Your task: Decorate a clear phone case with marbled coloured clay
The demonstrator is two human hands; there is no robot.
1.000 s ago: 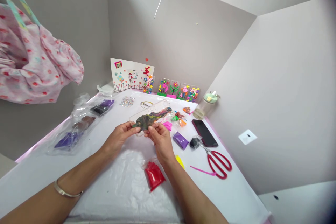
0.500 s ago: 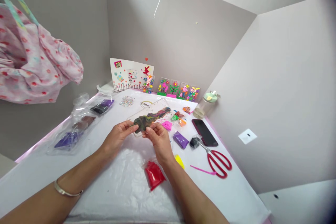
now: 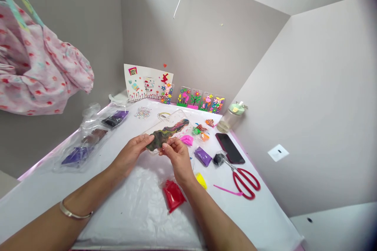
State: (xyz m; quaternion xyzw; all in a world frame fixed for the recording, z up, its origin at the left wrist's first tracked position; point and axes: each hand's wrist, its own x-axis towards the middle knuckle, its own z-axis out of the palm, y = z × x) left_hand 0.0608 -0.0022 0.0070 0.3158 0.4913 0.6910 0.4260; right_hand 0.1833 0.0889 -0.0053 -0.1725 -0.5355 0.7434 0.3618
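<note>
A clear phone case with a dark, multicoloured marbled clay piece on it is held tilted above the white table cover. My left hand grips its left edge, thumb on top of the clay. My right hand pinches at the near edge of the clay and case, with the fingertips partly hidden. Pink clay lies just beyond my right hand. A red clay packet and yellow clay are beside my right forearm.
Purple packet, black clay, red-handled scissors, phone and bottle stand or lie at right. Bagged clay is at left, beads behind. Decorated cases lean on the wall; a patterned cloth hangs upper left.
My left thumb has shifted slightly left on the clay, and the case has tilted a little. Both hands still hold it.
</note>
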